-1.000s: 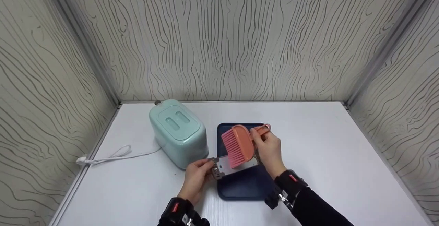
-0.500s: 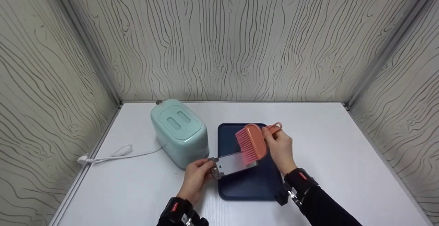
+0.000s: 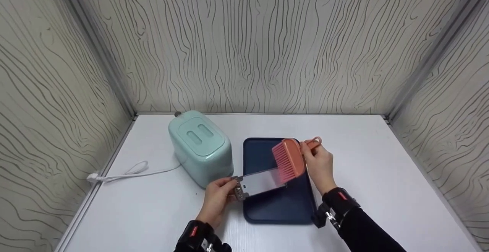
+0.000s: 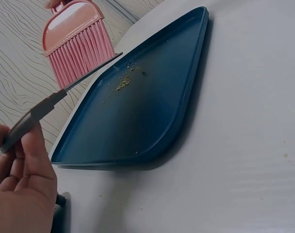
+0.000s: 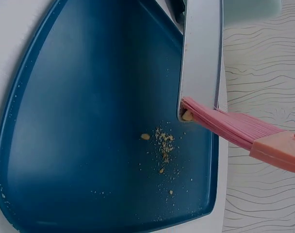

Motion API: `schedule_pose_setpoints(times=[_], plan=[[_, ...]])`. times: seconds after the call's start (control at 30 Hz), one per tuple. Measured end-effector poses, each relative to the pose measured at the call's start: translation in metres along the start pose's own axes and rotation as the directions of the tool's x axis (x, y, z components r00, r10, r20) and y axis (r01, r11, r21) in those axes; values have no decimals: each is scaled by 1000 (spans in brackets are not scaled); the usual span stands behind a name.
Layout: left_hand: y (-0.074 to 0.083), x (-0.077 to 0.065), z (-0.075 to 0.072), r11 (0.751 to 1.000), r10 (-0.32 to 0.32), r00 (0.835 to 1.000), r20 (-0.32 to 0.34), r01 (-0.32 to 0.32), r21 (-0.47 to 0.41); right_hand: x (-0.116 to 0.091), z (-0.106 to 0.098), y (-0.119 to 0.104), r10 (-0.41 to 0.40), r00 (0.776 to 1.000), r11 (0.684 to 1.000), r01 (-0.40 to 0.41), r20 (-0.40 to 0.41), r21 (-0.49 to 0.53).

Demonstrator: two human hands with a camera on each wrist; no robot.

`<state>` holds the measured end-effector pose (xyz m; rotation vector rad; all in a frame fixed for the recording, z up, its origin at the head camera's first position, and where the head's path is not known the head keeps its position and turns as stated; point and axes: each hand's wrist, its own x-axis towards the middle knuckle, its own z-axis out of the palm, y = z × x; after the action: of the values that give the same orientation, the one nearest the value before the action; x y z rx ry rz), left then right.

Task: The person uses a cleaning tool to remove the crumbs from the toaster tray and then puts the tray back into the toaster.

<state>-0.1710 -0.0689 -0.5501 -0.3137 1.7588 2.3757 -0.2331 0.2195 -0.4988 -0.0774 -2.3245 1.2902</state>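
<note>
My left hand (image 3: 216, 200) pinches the grey end of a flat metal crumb tray (image 3: 260, 183), held out over a dark blue tray (image 3: 279, 210). The handle of an orange hand brush (image 3: 294, 159) is in my right hand (image 3: 320, 168). Its pink bristles (image 5: 230, 125) lie across the crumb tray's far end, where a larger crumb (image 5: 187, 115) sits at the edge. Below, a small heap of yellowish crumbs (image 5: 164, 144) lies in the blue tray, with finer specks scattered around it. In the left wrist view the crumb tray is seen edge-on above the blue tray.
A mint-green toaster (image 3: 200, 145) stands left of the blue tray, close behind my left hand. Its white cord (image 3: 137, 174) runs left to a plug (image 3: 92, 178) at the table's edge. Wood-patterned walls (image 3: 244, 45) enclose the back and sides of the white table (image 3: 366, 160).
The brush has moved right along the crumb tray to its far end, uncovering more of the metal surface. My left hand and the crumb tray have stayed nearly still.
</note>
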Motion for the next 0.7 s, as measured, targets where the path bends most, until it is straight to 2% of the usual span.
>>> schedule_pose_setpoints(times=[0.23, 0.47, 0.7], plan=[[-2, 1, 0, 1000, -10, 1000, 1, 10, -14, 0, -3, 3, 9, 999, 1000, -10, -32, -14], [-2, 1, 0, 1000, -16, 1000, -18, 16, 10, 5, -9, 4, 27, 999, 998, -29, -44, -53], [-2, 2, 1, 1000, -20, 999, -25, 20, 5, 7, -12, 0, 35, 997, 999, -37, -65, -23]])
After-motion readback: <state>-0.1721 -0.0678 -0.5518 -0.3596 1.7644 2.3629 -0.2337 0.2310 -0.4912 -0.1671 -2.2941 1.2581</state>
